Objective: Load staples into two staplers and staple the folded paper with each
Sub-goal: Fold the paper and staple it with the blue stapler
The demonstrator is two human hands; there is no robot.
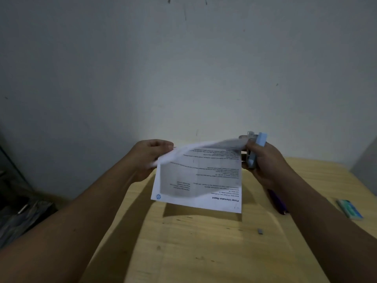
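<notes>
**Folded Sheet Held Aloft, Stapler Positioned at Its Far Right Corner**

A folded white printed paper sheet [199, 178] is held in the air above a light wooden table [204, 252]. The sheet is turned upside down to the viewer; a bold heading and a round blue logo are seen near its lower edge. The upper flap is curled over and blurred.

The far left corner of the sheet is pinched by the left hand [150, 158], with the fingers closed on the paper edge. The left forearm is extended from the lower left of the view.

A small pale blue plastic stapler [256, 150] is gripped in the right hand [265, 166], the fingers being wrapped around its body. The stapler is held roughly upright at the far right corner of the sheet, with its metal parts showing at the top. The paper edge is located at the stapler, but whether it is seated between the stapler's arms cannot be told because of blur.

On the table, a dark purple elongated object [278, 203] is partly hidden below the right wrist. A small teal and white rectangular box [349, 209] lies near the right edge of the table, well apart from the sheet. A small grey metal piece [260, 231] rests on the bare tabletop, below the sheet and between the two forearms.
</notes>
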